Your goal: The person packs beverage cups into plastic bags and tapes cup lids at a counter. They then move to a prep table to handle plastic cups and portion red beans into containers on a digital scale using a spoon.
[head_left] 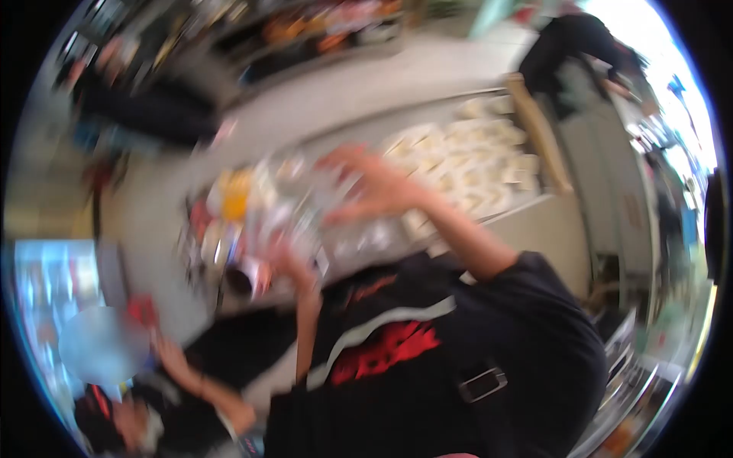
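My right hand point(374, 183) reaches over the counter with its fingers spread and nothing visibly held. It hovers beside rows of pale, folded pieces point(458, 164) that look like dumplings, on a tray. My left hand point(286, 258) is smeared by motion, so its fingers do not show clearly. Clear plastic point(294, 221), perhaps bags or packaging, lies around and between both hands; I cannot tell whether the left hand touches it. A dark-mouthed round container point(248, 276) stands close to the left hand. Past it is a yellow-orange item point(235, 195), too blurred to name.
A wooden strip point(540, 133) borders the tray's right end. People work around me: one bends over at the upper right point(573, 53), another stands at the upper left point(145, 111), and a third person's arm point(202, 385) shows at the lower left. Shelves point(321, 38) hold orange goods.
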{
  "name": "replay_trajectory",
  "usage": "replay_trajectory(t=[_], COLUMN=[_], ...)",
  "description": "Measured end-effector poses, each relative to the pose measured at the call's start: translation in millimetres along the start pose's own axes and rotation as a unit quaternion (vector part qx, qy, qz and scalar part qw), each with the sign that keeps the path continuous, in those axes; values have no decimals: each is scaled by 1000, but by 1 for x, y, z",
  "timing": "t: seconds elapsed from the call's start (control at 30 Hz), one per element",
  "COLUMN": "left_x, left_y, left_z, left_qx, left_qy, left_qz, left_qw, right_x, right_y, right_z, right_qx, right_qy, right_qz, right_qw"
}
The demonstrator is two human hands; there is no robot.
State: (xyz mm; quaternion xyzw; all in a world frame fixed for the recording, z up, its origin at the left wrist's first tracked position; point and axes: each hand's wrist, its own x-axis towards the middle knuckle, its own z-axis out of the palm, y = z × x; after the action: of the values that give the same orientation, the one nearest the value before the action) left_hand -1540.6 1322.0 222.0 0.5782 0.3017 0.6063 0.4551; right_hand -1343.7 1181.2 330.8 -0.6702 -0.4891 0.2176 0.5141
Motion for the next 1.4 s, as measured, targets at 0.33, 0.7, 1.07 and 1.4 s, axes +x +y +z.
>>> replay_trajectory(t=[0.33,0.7,1.07,1.4], left_x=[8,13,5,1], left_y=[31,35,39,34], left_z=[-1,3,-2,-27], left_qx=[12,-53,29,7], left_qy=[-84,-6,5,66], left_qz=[29,-63,-77,-188], left_qw=[996,997,997,980], right_x=[28,47,54,69], right_y=[11,-1,18,44], right_z=[-2,-3,3,-38], right_qx=[148,172,151,193], right_qy=[-142,-173,-218,0], right_qz=[107,86,87,49], right_qw=[973,966,960,980])
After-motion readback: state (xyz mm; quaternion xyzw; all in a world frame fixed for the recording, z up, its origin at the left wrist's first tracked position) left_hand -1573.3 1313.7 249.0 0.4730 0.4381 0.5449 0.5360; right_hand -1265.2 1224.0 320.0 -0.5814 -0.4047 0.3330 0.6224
